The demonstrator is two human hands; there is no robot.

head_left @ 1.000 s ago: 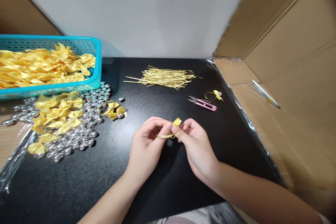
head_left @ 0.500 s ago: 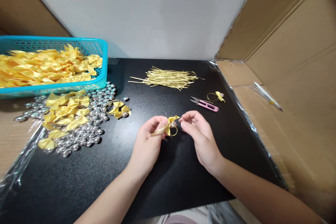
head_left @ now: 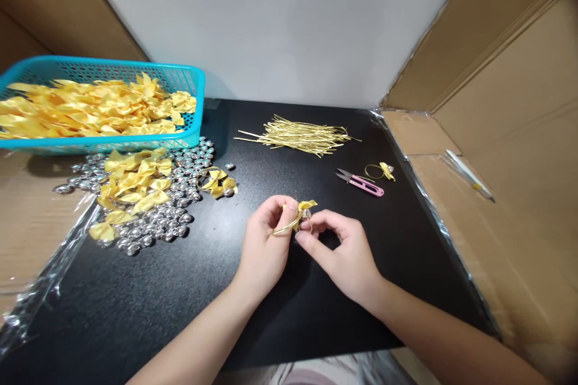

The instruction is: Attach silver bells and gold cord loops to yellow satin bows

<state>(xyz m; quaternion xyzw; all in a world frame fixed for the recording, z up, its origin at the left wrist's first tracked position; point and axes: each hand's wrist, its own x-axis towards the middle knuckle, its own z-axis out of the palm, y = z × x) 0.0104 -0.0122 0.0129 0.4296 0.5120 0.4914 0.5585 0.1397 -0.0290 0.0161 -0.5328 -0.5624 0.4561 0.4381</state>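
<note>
A white pen-like tool [head_left: 470, 174] lies on cardboard [head_left: 451, 222]; a pale wall [head_left: 293, 30] stands behind.

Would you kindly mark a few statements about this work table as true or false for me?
1. The left hand holds a yellow bow. True.
2. The right hand grips the pink snips. False: the pink snips lie on the black table, apart from both hands.
3. Silver beads lie on the table in front of the turquoise basket. True.
4. The gold strips are inside the turquoise basket. False: they lie in a bundle on the table.
</note>
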